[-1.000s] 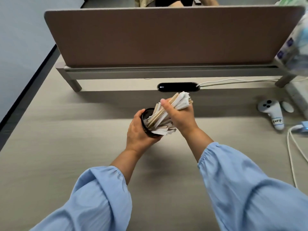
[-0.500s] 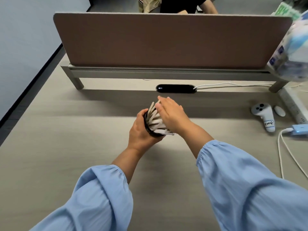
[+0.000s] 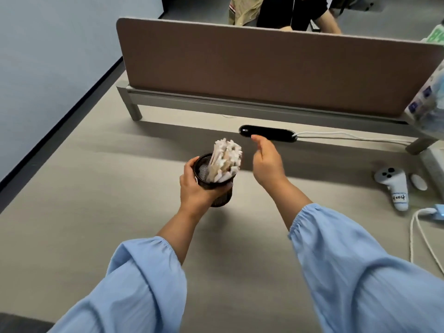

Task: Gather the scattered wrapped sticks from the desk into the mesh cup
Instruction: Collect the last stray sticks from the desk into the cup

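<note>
Holding the mesh cup point(image 3: 213, 186) at centre frame, we log the following:

- Left hand point(image 3: 195, 188): wrapped round the cup's left wall and lower body, thumb near the rim. Whether the cup's base touches the desk point(image 3: 96, 212) we cannot tell.
- Wrapped sticks point(image 3: 224, 159): one upright bundle inside the cup, leaning toward its right side, ends fanned out well above the rim.
- Right hand point(image 3: 266, 162): just right of the bundle, apart from it, fingers loosely spread and carrying nothing; fingertips reach toward the black oval grommet point(image 3: 268, 133) at upper centre.
- Loose sticks on the desk: none that we can see in this view.
- Other items: a white controller point(image 3: 394, 186) at right edge, a white cable point(image 3: 418, 236) below it, the brown divider panel point(image 3: 264, 68) across the top.

Step in hand, by our judgement: the bundle is seated and the gathering looks close to done. The next move calls for us to set the cup squarely down, ease our left grip off without tipping the tall load, and check the desk for strays
</note>
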